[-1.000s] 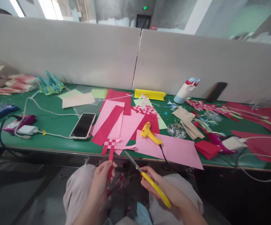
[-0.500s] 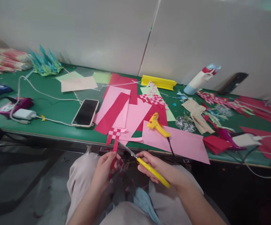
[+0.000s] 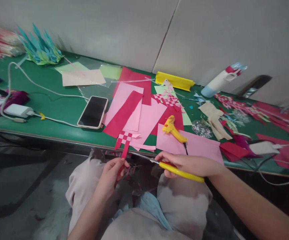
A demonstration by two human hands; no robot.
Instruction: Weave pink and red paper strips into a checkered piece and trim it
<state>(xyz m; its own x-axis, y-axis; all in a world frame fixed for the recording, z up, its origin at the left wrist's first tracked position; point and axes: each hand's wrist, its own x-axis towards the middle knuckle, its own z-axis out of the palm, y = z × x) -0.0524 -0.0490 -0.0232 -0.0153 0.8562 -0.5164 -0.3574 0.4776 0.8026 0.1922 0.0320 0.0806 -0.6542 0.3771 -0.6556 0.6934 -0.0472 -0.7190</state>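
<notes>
My left hand [image 3: 114, 170] pinches the lower end of a red paper strip [image 3: 125, 149]. The strip runs up to a small red-and-pink checkered woven piece [image 3: 124, 137] at the table's front edge. My right hand [image 3: 175, 164] holds yellow-handled scissors [image 3: 180, 172], their blades pointing left with the tips just right of the strip. Behind the woven piece lie a dark red paper piece [image 3: 124, 115] and pink sheets [image 3: 146, 125]. A yellow glue gun [image 3: 173, 129] rests on a pink sheet [image 3: 201, 148] beyond my right hand.
A phone [image 3: 93, 112] with cables lies left on the green table [image 3: 46, 128]. Farther back stand a teal paper plant [image 3: 40, 46], a yellow folded piece [image 3: 175, 81] and a white bottle [image 3: 220, 80]. More woven pieces [image 3: 168, 99] lie mid-table.
My right hand has moved right and slightly up, and the scissors have turned flatter. My left hand still pinches the strip. The camera view has shifted slightly.
</notes>
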